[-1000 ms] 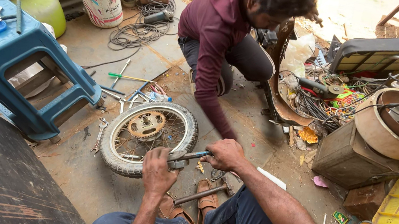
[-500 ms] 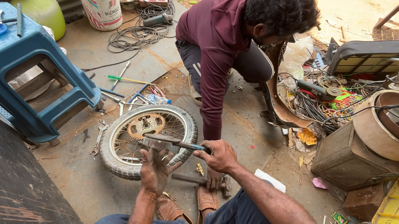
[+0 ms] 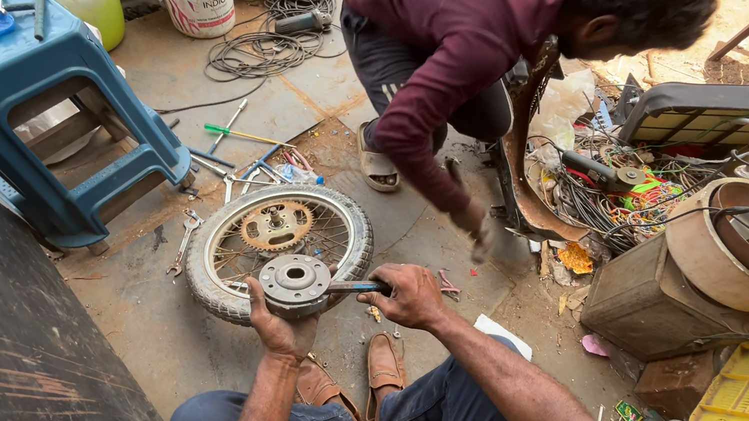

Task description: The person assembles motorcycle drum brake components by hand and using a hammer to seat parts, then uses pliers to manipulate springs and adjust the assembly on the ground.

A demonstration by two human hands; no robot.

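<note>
hands meet just above the spoked wheel (image 3: 279, 250) lying flat on the concrete floor (image 3: 450, 244). the left hand (image 3: 282, 325) cups a round metal hub plate (image 3: 296, 281) from below, fingers curled about its rim. the right hand (image 3: 413, 295) is wrapped tight around a tool handle (image 3: 358, 287), perhaps a spanner, its tip set against the plate. solid steel, likely heavy, rigid and maybe greasy, so the rim with support underneath looks the safest hold. a second person's hand (image 3: 473, 225) hangs near, beside a blue stool (image 3: 44, 125).
</note>
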